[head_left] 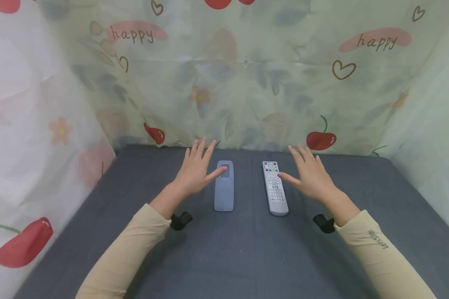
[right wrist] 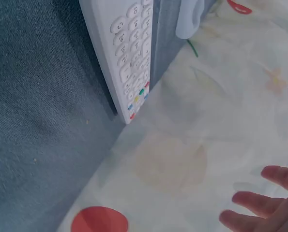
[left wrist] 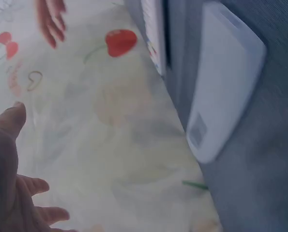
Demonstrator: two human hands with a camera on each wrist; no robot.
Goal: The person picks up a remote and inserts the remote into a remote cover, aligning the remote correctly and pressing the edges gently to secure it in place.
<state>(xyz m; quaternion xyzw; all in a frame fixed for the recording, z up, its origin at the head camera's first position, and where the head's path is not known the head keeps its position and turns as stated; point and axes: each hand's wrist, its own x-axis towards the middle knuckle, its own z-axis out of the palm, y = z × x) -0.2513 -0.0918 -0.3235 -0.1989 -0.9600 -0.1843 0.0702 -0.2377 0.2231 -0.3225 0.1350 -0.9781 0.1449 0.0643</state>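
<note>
A white remote control (head_left: 275, 191) with many buttons, a few of them coloured, lies face up on the dark table. Left of it lies a flat, elongated blue-grey object (head_left: 224, 191) with rounded ends and a darker rectangle near its far end; its kind I cannot tell. My left hand (head_left: 194, 170) is spread above the table beside the blue-grey object, its thumb overlapping it in the head view. On the other side, my right hand (head_left: 312, 172) hovers with fingers spread, its thumb tip over the remote's edge. Both hands hold nothing. In the right wrist view the remote's keypad (right wrist: 134, 53) shows closely.
A dark grey cloth covers the table (head_left: 243, 257). Behind it hangs a patterned curtain (head_left: 243, 104) with cherries and hearts, and similar fabric closes off the left side (head_left: 33, 166) and the right side (head_left: 430, 137). Black straps (head_left: 180, 221) sit at the wrists.
</note>
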